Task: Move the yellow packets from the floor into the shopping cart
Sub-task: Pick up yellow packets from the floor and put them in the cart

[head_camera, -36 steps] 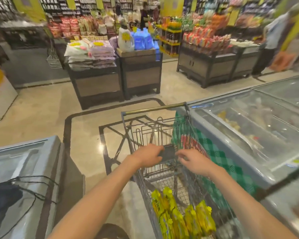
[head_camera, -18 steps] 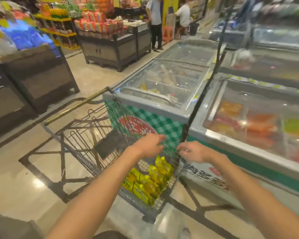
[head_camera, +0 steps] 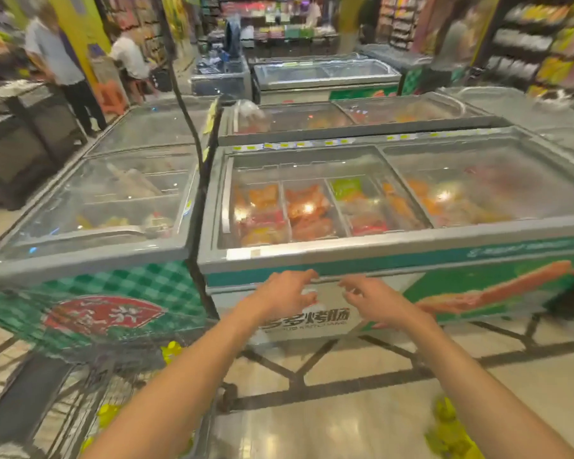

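Here both hands are out in front at chest-freezer height and hold nothing. The left hand (head_camera: 284, 294) has its fingers loosely curled and parted, and the right hand (head_camera: 375, 298) is the same, thumb and fingers apart with only air between them. They sit just beside each other, close to the front wall of the glass-topped chest freezer (head_camera: 395, 250) but, as far as the blur allows, not touching it.

The yellow packets on the floor (head_camera: 449, 432) lie at about five o'clock from the hands, low in the bottom right of the view, partly hidden behind the right forearm. They form a smeared yellow heap on the pale floor tiles (head_camera: 328, 425); how many there are, and which way any one packet's long axis runs, I cannot tell.

The shopping cart (head_camera: 90, 405) stands at about seven o'clock, its wire basket blurred beside the checked green freezer (head_camera: 120, 293). A few yellow packets already in the cart (head_camera: 171, 349) show through the mesh.

So the heap and the cart lie on opposite sides of the person, heap to the right, cart to the left. My judgement is that the right hand is the nearer one for the next pickup: it would need to drop down and back towards five o'clock, while the carry afterwards crosses the body towards seven o'clock. The task looks partly done.
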Available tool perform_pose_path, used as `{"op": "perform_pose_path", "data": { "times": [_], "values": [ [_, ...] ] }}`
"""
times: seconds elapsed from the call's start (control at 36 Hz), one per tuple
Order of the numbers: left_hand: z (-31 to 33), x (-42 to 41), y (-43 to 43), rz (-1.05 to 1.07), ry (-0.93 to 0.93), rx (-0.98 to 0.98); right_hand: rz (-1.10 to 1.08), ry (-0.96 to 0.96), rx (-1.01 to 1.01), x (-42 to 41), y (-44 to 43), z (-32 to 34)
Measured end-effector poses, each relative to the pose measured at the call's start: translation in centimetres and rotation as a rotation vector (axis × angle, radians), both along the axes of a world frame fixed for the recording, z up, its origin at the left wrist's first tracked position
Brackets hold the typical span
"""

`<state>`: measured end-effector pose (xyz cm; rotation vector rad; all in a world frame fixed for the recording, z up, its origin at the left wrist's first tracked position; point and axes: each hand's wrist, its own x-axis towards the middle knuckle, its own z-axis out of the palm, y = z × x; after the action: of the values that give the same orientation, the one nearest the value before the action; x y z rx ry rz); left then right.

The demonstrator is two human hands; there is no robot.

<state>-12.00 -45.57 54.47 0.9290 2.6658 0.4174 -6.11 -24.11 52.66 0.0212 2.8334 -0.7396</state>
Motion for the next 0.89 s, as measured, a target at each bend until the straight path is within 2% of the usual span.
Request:
{"op": "perform_pose_path", "data": {
  "times": [0.22,0.42,0.64,0.89],
  "values": [
    [2.3,2.2,15.7,-0.276,0.023,0.07,-0.266,0.069,-0.032,7.9,15.2,0.4],
    [2.5,5.3,28.5,-0.483,0.044,0.086,-0.449,0.147,-0.051,15.6,24.7,1.5],
    [1.8,9.6,39.3,-0.673,0.012,0.093,-0.647,0.155,0.012,24.6,32.1,0.8],
    [-1.0,13.1,47.4,-0.906,0.004,0.007,-0.903,0.124,-0.025,31.0,34.4,-1.3]
  ]
}}
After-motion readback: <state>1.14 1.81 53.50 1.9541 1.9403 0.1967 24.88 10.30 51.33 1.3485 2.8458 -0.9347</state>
